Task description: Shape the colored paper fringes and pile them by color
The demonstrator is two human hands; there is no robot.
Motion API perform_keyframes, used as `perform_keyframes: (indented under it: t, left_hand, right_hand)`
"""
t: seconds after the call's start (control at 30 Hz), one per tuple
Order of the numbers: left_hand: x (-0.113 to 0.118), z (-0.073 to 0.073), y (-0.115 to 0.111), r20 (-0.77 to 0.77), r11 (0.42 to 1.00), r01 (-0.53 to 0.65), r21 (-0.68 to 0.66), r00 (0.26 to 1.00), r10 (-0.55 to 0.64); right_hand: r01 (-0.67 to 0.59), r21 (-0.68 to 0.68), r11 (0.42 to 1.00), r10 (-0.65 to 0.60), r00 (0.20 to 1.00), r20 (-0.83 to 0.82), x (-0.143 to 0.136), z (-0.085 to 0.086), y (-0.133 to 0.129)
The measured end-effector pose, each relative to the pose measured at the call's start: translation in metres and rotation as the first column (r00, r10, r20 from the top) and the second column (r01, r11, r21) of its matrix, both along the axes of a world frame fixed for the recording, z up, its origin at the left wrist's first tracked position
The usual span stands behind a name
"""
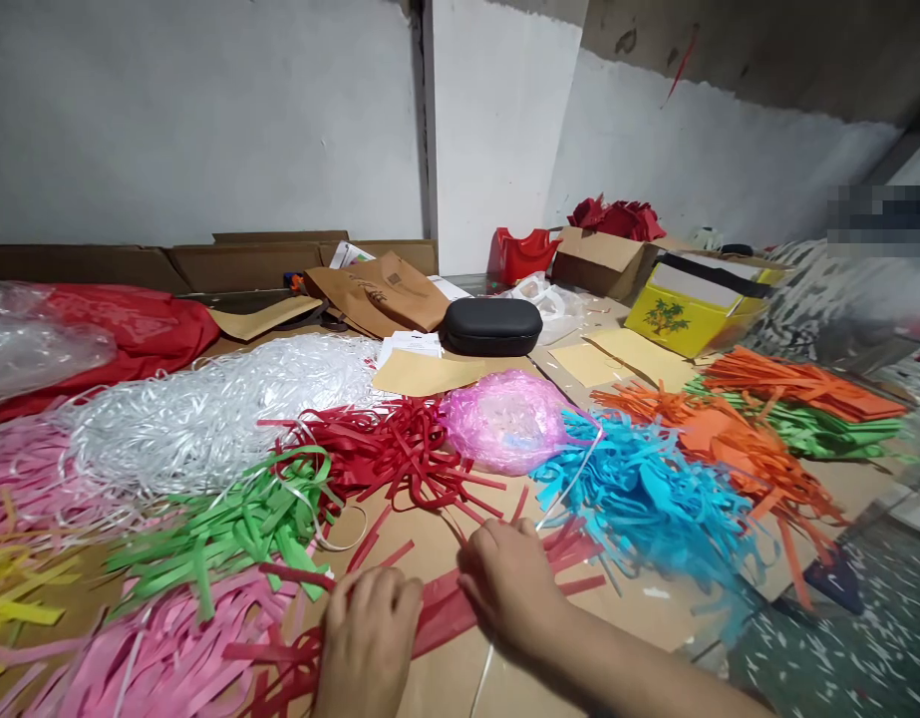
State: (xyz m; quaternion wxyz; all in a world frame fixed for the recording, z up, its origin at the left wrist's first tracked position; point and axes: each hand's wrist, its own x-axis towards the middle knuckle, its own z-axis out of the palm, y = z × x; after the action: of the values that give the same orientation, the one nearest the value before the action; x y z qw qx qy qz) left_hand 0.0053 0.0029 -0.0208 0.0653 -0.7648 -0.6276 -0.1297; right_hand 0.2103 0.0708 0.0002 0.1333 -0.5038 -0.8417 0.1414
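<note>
While both hands press on it, the red paper strip lies flat on the brown cardboard, spanning between them. Left hand curls closed over one end; right hand pinches its other end, just below the blue shreds.

Red paper strips at the desk's middle; green strips and pink strips toward its left edge; blue strips and orange strips rightward; a white ribbon heap; a black case; a yellow box printed with a green tree.
</note>
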Motion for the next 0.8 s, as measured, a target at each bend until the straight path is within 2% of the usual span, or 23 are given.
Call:
perform_keyframes:
  t: [0.03, 0.1, 0.17, 0.23, 0.3, 0.4, 0.47, 0.53, 0.63, 0.73, 0.8]
  left_hand:
    - [0.002, 0.001, 0.0, 0.001, 0.997, 0.05, 0.057, 0.999, -0.051]
    - [0.004, 0.006, 0.0, -0.001, 0.985, 0.134, 0.105, 0.991, -0.135]
    - [0.006, 0.015, -0.001, -0.017, 0.982, 0.18, 0.062, 0.984, -0.18]
    - [0.007, 0.022, -0.004, -0.056, 0.979, 0.202, 0.002, 0.978, -0.202]
    - [0.009, 0.026, -0.007, -0.092, 0.981, 0.193, -0.035, 0.976, -0.195]
    - [0.011, 0.022, -0.01, -0.098, 0.988, 0.149, -0.046, 0.983, -0.153]
    - [0.01, 0.019, -0.011, -0.104, 0.988, 0.133, -0.079, 0.985, -0.141]
    - [0.007, 0.018, -0.011, -0.09, 0.984, 0.144, -0.103, 0.984, -0.154]
    - [0.001, 0.024, -0.012, 0.06, 0.98, 0.177, -0.092, 0.983, -0.172]
    - [-0.003, 0.03, -0.011, 0.189, 0.98, 0.184, -0.074, 0.968, -0.167]
    - [-0.002, 0.031, -0.009, 0.184, 0.984, 0.178, -0.027, 0.968, -0.17]
  right_hand:
    - [-0.026, 0.094, 0.995, 0.026, 1.0, 0.004, 0.004, 0.004, -0.002]
    - [-0.213, 0.227, 0.95, 0.217, 0.976, 0.008, 0.014, 0.011, -0.004]
    - [-0.435, 0.254, 0.864, 0.443, 0.896, 0.027, 0.024, 0.016, -0.005]
    - [-0.539, 0.236, 0.809, 0.545, 0.837, 0.044, 0.03, 0.019, -0.002]
    - [-0.521, 0.2, 0.83, 0.533, 0.846, -0.008, 0.031, 0.021, 0.003]
    - [-0.461, 0.096, 0.882, 0.47, 0.877, -0.103, 0.03, 0.028, 0.007]
    - [-0.484, 0.073, 0.872, 0.487, 0.872, -0.043, 0.028, 0.032, 0.004]
    - [-0.546, 0.089, 0.833, 0.54, 0.838, 0.085, 0.028, 0.031, -0.001]
    - [-0.552, 0.125, 0.825, 0.527, 0.829, 0.187, 0.028, 0.023, 0.0]
    - [-0.512, 0.034, 0.858, 0.509, 0.858, 0.072, 0.03, 0.021, 0.011]
    - [-0.459, -0.062, 0.887, 0.458, 0.889, -0.02, 0.029, 0.025, 0.016]
